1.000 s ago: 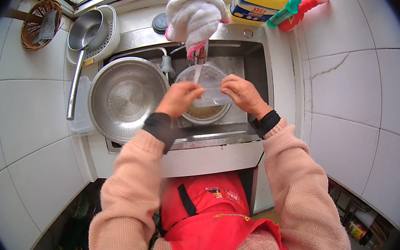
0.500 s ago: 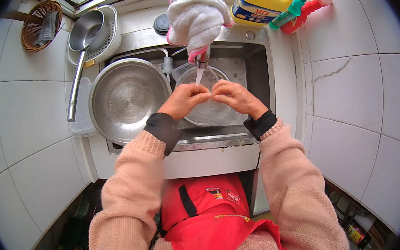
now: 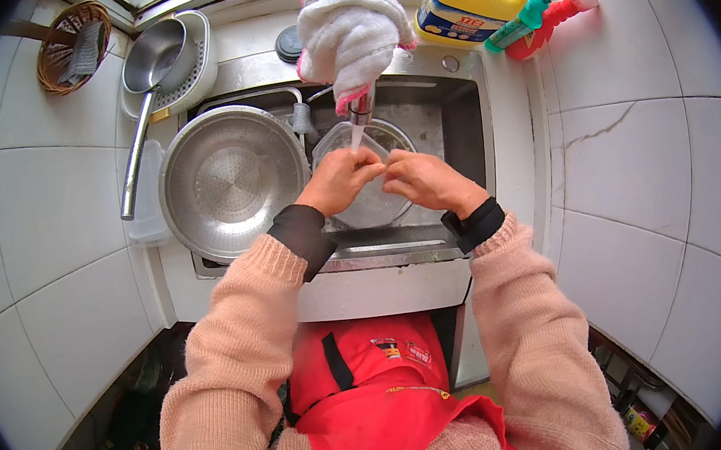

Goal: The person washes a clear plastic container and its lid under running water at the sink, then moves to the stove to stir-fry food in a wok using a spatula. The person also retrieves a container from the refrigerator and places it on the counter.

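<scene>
Both of my hands are together over the sink [image 3: 431,231], just below the faucet [image 3: 361,109] and beside its water stream [image 3: 357,137]. My left hand [image 3: 342,180] is closed, with thumb and fingertips pinched. Close to its right, my right hand [image 3: 431,181] is also closed in a pinch. Whatever lies between the fingertips is too small or hidden to make out. Beneath the hands is a clear plastic container [image 3: 374,209], partly covered by them. Behind it shows the rim of a round metal bowl [image 3: 402,135].
A wide metal basin [image 3: 233,181] fills the sink's left side. A white towel [image 3: 350,28] wraps the faucet. A saucepan [image 3: 154,58] rests on a white colander [image 3: 201,66]. A yellow jug [image 3: 469,4] and a red and green bottle [image 3: 538,29] stand at back right.
My fingertips have parted slightly, and my right hand has turned a little. The clear container's outline shows more plainly beneath my hands.
</scene>
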`<state>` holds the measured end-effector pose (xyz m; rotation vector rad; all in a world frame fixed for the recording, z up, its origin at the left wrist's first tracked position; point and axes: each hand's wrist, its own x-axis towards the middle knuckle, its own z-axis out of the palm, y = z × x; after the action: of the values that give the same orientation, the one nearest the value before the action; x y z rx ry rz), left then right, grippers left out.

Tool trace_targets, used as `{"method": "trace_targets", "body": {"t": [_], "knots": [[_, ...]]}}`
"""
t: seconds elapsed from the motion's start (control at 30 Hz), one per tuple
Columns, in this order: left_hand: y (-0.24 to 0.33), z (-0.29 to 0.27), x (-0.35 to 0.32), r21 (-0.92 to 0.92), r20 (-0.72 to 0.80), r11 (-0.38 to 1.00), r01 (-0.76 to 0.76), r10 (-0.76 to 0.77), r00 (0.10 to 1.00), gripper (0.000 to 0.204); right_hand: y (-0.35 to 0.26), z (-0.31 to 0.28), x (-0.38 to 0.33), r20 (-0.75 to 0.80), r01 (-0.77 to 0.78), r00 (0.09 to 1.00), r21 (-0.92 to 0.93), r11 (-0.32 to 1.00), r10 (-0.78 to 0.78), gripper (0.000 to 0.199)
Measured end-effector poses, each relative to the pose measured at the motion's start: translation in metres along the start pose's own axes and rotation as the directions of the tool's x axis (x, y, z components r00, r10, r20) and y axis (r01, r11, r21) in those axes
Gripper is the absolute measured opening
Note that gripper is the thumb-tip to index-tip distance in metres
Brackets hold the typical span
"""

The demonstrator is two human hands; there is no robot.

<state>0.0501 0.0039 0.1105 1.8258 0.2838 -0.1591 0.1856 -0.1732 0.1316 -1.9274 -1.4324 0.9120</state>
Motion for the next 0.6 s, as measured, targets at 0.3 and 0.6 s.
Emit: {"method": "trace_targets", "body": {"t": [0.3,0.6], "knots": [[-0.041,-0.026,-0.027,-0.398,0.203,0.887,0.235,-0.164,0.965,0.024,0.048,0.001,-0.021,-0.249,-0.063,0.93,0.614,0.787,0.269,0.019],[-0.039,-0.026,-0.024,-0.055,-0.172,0.995,0.086,-0.094,0.981,0.021,0.041,0.017,-0.006,-0.572,-0.104,0.811,0.067,0.992,0.124,0.029]]}}
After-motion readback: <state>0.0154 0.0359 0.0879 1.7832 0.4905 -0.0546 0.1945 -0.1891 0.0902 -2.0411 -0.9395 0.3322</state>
